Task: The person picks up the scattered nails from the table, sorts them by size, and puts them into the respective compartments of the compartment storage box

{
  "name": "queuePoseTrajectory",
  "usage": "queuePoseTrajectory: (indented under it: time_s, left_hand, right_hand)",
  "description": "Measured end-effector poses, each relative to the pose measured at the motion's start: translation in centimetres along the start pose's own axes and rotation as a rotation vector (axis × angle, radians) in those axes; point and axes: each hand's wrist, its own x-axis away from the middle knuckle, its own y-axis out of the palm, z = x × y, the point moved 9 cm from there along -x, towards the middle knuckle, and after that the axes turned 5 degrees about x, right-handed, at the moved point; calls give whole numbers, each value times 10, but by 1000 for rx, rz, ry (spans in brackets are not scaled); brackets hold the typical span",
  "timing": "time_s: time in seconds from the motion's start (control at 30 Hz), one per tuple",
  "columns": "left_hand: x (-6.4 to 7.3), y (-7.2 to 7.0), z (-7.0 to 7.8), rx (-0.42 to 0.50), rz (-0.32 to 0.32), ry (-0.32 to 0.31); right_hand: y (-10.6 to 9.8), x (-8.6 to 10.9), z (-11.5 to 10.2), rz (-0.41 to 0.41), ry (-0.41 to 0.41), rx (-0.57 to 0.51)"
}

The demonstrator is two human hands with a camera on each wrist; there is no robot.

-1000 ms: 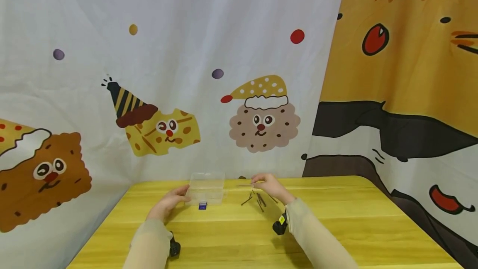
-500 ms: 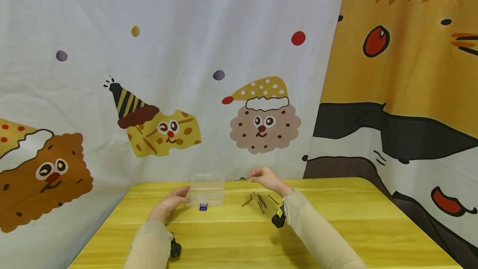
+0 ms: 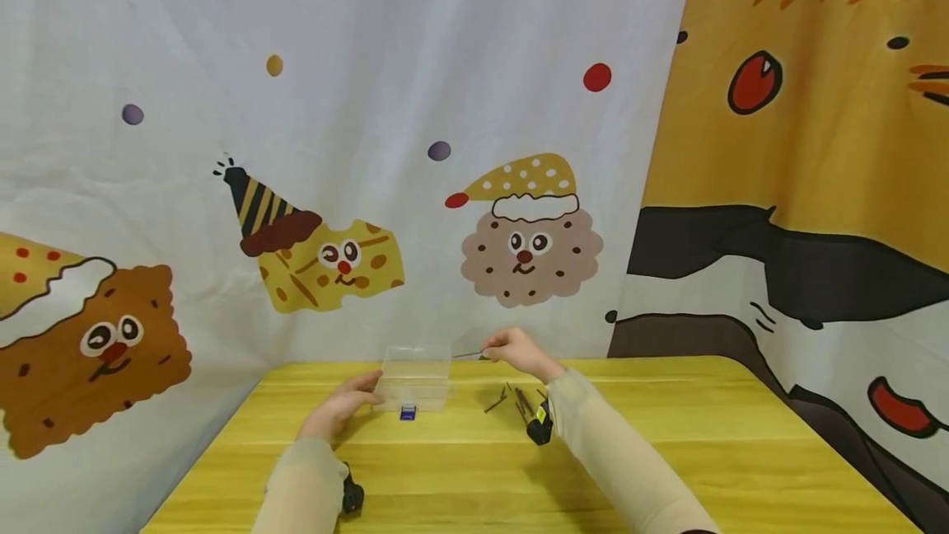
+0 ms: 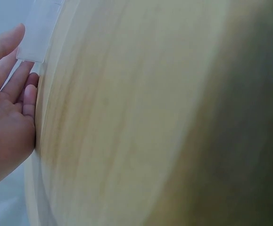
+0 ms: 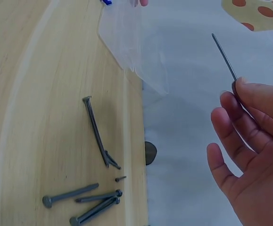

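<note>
At left, the left hand (image 3: 344, 405) is resting at the side of the clear plastic box (image 3: 412, 396), thumb and fingers loosely apart, presumably steadying so light a container. The box is sitting on the table (image 3: 445, 468), its lid (image 3: 418, 363) standing raised at the back, leaving the top accessible, and its blue latch (image 3: 408, 413) is facing the person. Further right, the right hand (image 3: 519, 350) is pinching a nail (image 5: 225, 57) by its head end, leaving the point free toward the box. Loose nails (image 5: 97, 129) are lying nearby, seemingly for easy reach.
</note>
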Motion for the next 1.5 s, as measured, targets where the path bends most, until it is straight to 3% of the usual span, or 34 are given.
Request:
queuePoseTrajectory:
  time_s: [0.53, 0.8, 1.5]
  left_hand:
    - [-1, -2, -5, 18, 32, -16]
    - [-1, -5, -4, 24, 49, -28]
    - [-2, -4, -3, 23, 53, -12]
  right_hand:
    - [32, -24, 4, -32, 40, -45]
    - [47, -34, 1, -22, 4, -46]
    - [79, -39, -5, 9, -62, 93]
